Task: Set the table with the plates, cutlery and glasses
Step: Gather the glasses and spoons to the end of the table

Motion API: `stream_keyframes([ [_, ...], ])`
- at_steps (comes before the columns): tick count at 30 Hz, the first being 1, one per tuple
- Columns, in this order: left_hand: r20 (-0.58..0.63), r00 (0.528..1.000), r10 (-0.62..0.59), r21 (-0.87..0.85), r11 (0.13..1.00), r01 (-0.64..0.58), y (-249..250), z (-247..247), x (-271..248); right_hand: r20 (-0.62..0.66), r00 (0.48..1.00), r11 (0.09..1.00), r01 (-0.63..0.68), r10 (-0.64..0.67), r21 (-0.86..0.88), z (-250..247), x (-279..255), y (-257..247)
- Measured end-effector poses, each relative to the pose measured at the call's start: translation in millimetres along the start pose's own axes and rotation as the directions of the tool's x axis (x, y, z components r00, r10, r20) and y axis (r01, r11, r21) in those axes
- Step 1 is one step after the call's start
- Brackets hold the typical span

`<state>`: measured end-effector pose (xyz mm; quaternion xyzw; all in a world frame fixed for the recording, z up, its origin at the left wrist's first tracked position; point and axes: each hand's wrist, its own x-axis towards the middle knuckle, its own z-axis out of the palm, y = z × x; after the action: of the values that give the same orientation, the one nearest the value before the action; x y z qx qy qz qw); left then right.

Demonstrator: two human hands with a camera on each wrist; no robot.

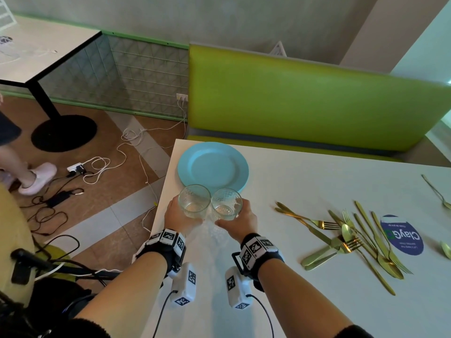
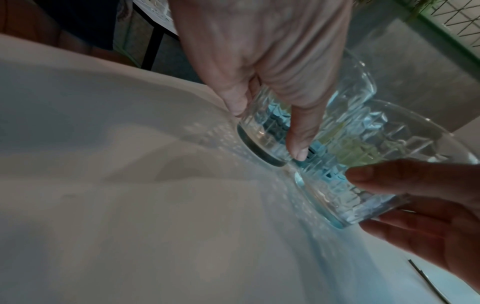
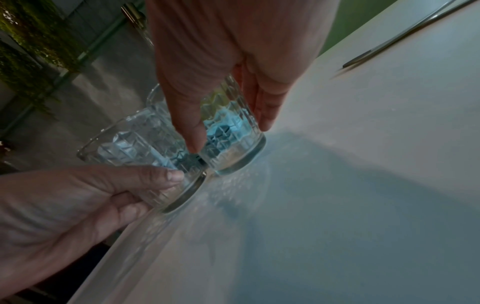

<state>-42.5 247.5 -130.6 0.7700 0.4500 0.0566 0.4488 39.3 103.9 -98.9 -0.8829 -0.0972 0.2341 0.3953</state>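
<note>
Two clear patterned glasses stand side by side near the left end of the white table (image 1: 292,301), their walls almost touching. My left hand (image 1: 181,212) grips the left glass (image 1: 194,201) and my right hand (image 1: 238,219) grips the right glass (image 1: 226,203). In the left wrist view, thumb and fingers curl round the left glass (image 2: 267,133) low by its base. The right wrist view shows the same hold on the right glass (image 3: 233,142). Just behind the glasses lies a stack of light blue plates (image 1: 212,164). Gold cutlery (image 1: 353,237) lies in a loose pile to the right.
A green bench (image 1: 305,98) runs behind the table. A blue round sticker (image 1: 401,235) sits under the cutlery, and more spoons (image 1: 439,193) lie at the right edge. Cables (image 1: 97,167) cover the floor on the left, where another person's foot (image 1: 36,178) stands.
</note>
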Motion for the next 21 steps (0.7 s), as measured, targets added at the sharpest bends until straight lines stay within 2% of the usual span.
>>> stream_keyframes([
  [6,0.044,0.996,0.072,-0.102,0.992,-0.068,3.1,-3.5,0.2,0.016,1.0,1.0,-0.009,0.009,-0.001,0.1,4.4,1.1],
  [12,-0.031,0.998,0.06,-0.155,0.986,-0.064,13.6,-14.1,-17.2,0.065,0.997,0.999,-0.033,0.034,-0.017,-5.5,3.2,4.0],
  [15,-0.14,0.964,0.225,-0.146,0.958,-0.245,31.5,-29.2,-30.4,0.075,0.997,0.999,-0.033,0.035,-0.032,-15.9,2.1,2.2],
  [17,-0.172,0.942,0.288,-0.115,0.944,-0.31,50.0,-35.1,-38.9,0.073,0.996,0.999,-0.039,0.041,-0.035,-28.8,0.6,0.0],
  [21,-0.272,0.864,0.424,-0.097,0.881,-0.463,94.9,-28.7,-45.5,0.019,0.998,0.997,-0.061,0.062,-0.042,-67.0,-3.9,-0.2],
])
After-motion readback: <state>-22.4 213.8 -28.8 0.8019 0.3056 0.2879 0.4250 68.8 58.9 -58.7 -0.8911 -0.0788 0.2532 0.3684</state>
